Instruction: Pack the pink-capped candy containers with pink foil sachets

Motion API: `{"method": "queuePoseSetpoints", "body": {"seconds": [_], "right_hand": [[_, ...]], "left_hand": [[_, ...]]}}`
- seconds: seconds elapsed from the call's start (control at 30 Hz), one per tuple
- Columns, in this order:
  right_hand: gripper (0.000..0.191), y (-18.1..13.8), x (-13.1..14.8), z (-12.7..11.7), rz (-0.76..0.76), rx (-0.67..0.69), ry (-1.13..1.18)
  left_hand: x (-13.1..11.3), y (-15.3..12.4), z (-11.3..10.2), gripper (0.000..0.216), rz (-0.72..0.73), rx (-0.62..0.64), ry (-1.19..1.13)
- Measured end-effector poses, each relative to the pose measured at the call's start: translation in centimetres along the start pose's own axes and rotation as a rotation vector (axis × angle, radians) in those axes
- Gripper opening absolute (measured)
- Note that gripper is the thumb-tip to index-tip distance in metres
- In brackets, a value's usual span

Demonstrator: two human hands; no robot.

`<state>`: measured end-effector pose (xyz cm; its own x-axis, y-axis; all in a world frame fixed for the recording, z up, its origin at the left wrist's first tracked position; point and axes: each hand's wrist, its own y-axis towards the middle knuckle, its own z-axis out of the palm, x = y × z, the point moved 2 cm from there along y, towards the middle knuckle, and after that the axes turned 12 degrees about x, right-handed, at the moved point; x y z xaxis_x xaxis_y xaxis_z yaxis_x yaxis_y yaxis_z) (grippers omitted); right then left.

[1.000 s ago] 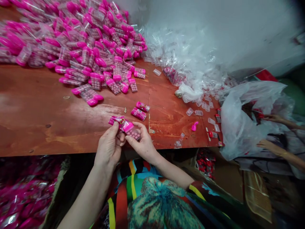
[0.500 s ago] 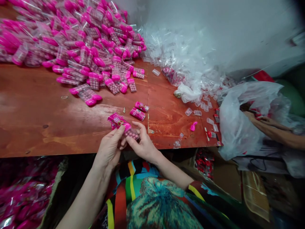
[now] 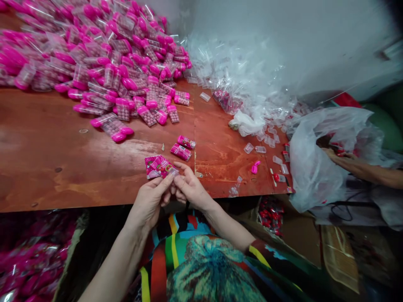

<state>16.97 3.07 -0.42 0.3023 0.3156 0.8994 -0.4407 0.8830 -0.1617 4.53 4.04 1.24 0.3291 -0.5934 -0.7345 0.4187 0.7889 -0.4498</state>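
Close to the table's near edge, my left hand [image 3: 154,195] pinches a glossy pink printed wrapper [image 3: 159,166] between thumb and fingers. The wrapper sticks out flat beyond my fingertips, over the wood. My right hand [image 3: 190,186] is closed at the wrapper's near end, thumb beside my left thumb. A small clear bit shows between the thumbs; my fingers cover the rest, so the candy container itself cannot be made out. Just beyond lie two wrapped pink containers [image 3: 181,152], side by side. Further back is a big heap of clear candy containers with pink caps [image 3: 121,109].
Clear empty containers [image 3: 233,63] are piled against the wall on the wooden table [image 3: 94,180]. A pink cap [image 3: 255,167] lies at right. Another person's arm [image 3: 362,167] reaches into a white plastic bag [image 3: 315,167]. Pink packets [image 3: 34,260] fill a box below left.
The pink-capped candy container that showed between my hands is now hidden by wrapper and fingers. The wrapper extends flatter, and my hands have come closer together.
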Motion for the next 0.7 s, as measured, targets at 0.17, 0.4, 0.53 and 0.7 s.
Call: {"method": "queuePoseSetpoints", "body": {"seconds": [0.17, 0.4, 0.53, 0.7], "right_hand": [[0.064, -0.2, 0.1, -0.6, 0.002, 0.061, 0.080], [0.054, 0.0, -0.1, -1.0, 0.020, 0.041, 0.090], [0.055, -0.4, 1.8, -3.9, 0.020, -0.140, -0.195], [0.057, 0.2, 4.9, -6.7, -0.066, -0.468, -0.929]], "left_hand": [[-0.5, 0.2, 0.0, 0.050, 0.016, 0.031, -0.011], [-0.1, 0.2, 0.7, 0.046, -0.022, 0.172, 0.029], [-0.4, -0.3, -0.6, 0.040, 0.076, 0.020, 0.255], [-1.1, -0.2, -2.7, 0.037, 0.455, -0.407, 1.158]]}}
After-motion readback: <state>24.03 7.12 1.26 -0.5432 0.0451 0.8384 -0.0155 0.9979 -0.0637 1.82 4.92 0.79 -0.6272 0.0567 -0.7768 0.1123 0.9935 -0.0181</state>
